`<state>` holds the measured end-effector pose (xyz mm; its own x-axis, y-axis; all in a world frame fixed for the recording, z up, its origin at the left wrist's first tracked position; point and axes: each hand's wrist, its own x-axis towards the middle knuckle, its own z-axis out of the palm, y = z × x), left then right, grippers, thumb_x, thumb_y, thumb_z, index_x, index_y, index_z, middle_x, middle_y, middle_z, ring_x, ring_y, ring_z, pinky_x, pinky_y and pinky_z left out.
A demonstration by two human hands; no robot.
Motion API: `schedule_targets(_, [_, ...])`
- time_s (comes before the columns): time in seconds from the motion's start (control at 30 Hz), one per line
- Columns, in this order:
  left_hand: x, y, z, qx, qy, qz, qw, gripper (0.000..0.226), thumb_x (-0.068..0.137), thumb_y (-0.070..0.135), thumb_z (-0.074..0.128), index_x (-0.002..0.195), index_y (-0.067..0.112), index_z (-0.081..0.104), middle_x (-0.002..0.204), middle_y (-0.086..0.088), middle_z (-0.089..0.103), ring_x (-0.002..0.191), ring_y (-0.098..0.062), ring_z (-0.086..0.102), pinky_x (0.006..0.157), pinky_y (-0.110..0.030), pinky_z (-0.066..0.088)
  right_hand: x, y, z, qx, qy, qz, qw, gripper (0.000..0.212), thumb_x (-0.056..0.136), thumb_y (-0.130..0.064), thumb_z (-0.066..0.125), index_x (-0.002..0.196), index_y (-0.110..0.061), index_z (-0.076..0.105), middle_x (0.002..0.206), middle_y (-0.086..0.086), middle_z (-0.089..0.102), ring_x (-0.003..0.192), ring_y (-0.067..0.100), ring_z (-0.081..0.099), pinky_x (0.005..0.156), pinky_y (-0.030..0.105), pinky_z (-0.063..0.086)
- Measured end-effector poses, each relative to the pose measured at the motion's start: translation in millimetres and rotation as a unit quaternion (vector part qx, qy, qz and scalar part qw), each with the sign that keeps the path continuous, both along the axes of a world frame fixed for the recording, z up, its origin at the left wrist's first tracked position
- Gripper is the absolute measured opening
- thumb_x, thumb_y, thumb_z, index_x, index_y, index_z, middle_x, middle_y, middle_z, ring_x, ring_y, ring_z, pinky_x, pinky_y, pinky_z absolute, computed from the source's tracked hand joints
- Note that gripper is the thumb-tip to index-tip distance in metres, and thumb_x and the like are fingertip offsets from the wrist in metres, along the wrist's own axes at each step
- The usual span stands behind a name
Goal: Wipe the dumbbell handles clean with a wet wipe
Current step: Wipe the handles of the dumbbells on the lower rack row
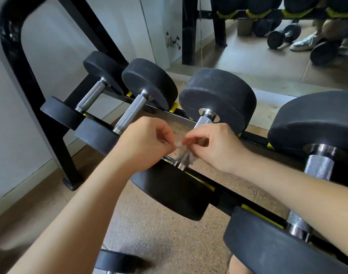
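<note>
Several black dumbbells with knurled steel handles lie on a black rack [254,211]. Both my hands hover over the third dumbbell's handle [203,121], hiding most of it. My left hand [147,141] and my right hand [214,145] each pinch a small, thin, blurred wet wipe [186,153] stretched between their fingertips, just above that handle's near end. The second dumbbell's handle [129,113] lies to the left and the fourth handle [318,166] to the right, partly behind my right forearm.
The rack's curved black end frame [12,62] stands at the left against a white wall. A mirror [268,46] behind shows more dumbbells and a person's shoe. Speckled cork floor [159,224] lies below, with another dumbbell end [117,260] near the bottom edge.
</note>
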<state>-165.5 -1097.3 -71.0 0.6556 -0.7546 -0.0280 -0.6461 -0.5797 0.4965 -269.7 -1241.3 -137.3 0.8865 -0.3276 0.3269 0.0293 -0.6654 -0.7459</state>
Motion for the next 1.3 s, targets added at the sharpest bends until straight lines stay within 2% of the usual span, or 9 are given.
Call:
schedule_targets(0.07, [-8,16,-2,0.017,-0.002,0.005,1.000,0.026,0.077,0.051,0.068,0.097,0.034,0.066,0.104,0.015,0.065,0.098,-0.006,0.059,0.090,-0.036,0.050,0,-5,-2,-0.097,0.006,0.039,0.994,0.020,0.087,-0.014,0.068,0.105,-0.017,0.074,0.090,-0.003,0.068,0.079,0.008,0.062,0.071,0.027,0.054])
schedule_targets(0.17, [-18,29,-4,0.076,0.092,0.019,0.993,0.078,0.064,0.076,0.052,0.132,0.038,0.047,0.133,0.012,0.050,0.112,-0.005,0.047,0.095,-0.026,0.041,-2,-9,-4,-0.239,0.075,0.115,0.961,0.024,0.090,-0.020,0.062,0.113,-0.018,0.069,0.101,-0.002,0.056,0.086,0.020,0.059,0.073,0.042,0.053])
schedule_targets(0.33, [-20,44,-5,0.083,0.148,0.009,0.985,0.118,0.046,0.071,0.064,0.150,0.039,0.017,0.151,0.012,0.031,0.135,-0.004,0.030,0.097,-0.015,0.023,-3,-7,-11,-0.300,0.034,0.165,0.939,0.024,0.077,-0.018,0.053,0.086,-0.014,0.075,0.080,0.006,0.066,0.068,0.032,0.064,0.055,0.044,0.053])
schedule_targets(0.53, [-18,44,-9,0.080,0.134,0.005,0.988,0.120,0.046,0.071,0.065,0.151,0.038,0.016,0.153,0.012,0.030,0.140,-0.006,0.027,0.099,-0.016,0.022,5,0,-15,-0.221,-0.018,0.130,0.966,0.014,0.081,-0.023,0.059,0.076,-0.013,0.068,0.081,0.000,0.057,0.072,0.023,0.057,0.056,0.044,0.049])
schedule_targets(0.7, [-19,40,-6,0.086,0.131,0.000,0.988,0.122,0.048,0.068,0.066,0.152,0.037,0.011,0.155,0.010,0.027,0.141,-0.007,0.025,0.098,-0.015,0.022,18,10,-14,-0.240,-0.030,0.089,0.966,0.034,0.085,-0.032,0.044,0.072,-0.007,0.065,0.079,0.006,0.054,0.070,0.026,0.054,0.054,0.041,0.046])
schedule_targets(0.87, [-20,46,-10,0.073,0.139,0.002,0.988,0.124,0.046,0.071,0.063,0.153,0.036,0.010,0.156,0.008,0.026,0.142,-0.008,0.023,0.101,-0.016,0.020,-5,0,-21,-0.321,-0.013,0.128,0.938,0.017,0.082,-0.017,0.047,0.073,-0.009,0.058,0.077,0.008,0.051,0.067,0.028,0.051,0.058,0.037,0.043])
schedule_targets(1.1, [-19,38,-6,0.126,0.115,0.011,0.985,0.133,0.042,0.077,0.061,0.153,0.033,0.001,0.155,0.004,0.030,0.139,-0.017,0.034,0.102,-0.022,0.029,14,4,-19,-0.274,-0.049,0.105,0.955,0.005,0.085,-0.009,0.056,0.081,-0.010,0.058,0.085,0.007,0.055,0.073,0.026,0.052,0.055,0.043,0.046])
schedule_targets(1.2, [-18,38,-7,0.130,0.102,0.010,0.986,0.132,0.043,0.077,0.059,0.153,0.033,0.001,0.154,0.005,0.031,0.139,-0.016,0.034,0.103,-0.022,0.028,20,6,-18,-0.314,-0.036,0.135,0.939,0.021,0.074,0.004,0.062,0.090,-0.009,0.064,0.086,0.007,0.059,0.075,0.028,0.054,0.056,0.044,0.049])
schedule_targets(1.3, [-19,42,-10,0.120,0.098,0.011,0.988,0.133,0.041,0.081,0.057,0.153,0.034,0.003,0.155,0.007,0.029,0.140,-0.014,0.031,0.107,-0.024,0.028,11,1,-18,-0.329,-0.021,0.147,0.933,0.025,0.084,-0.009,0.047,0.096,-0.006,0.069,0.095,0.007,0.060,0.079,0.026,0.055,0.057,0.043,0.051])
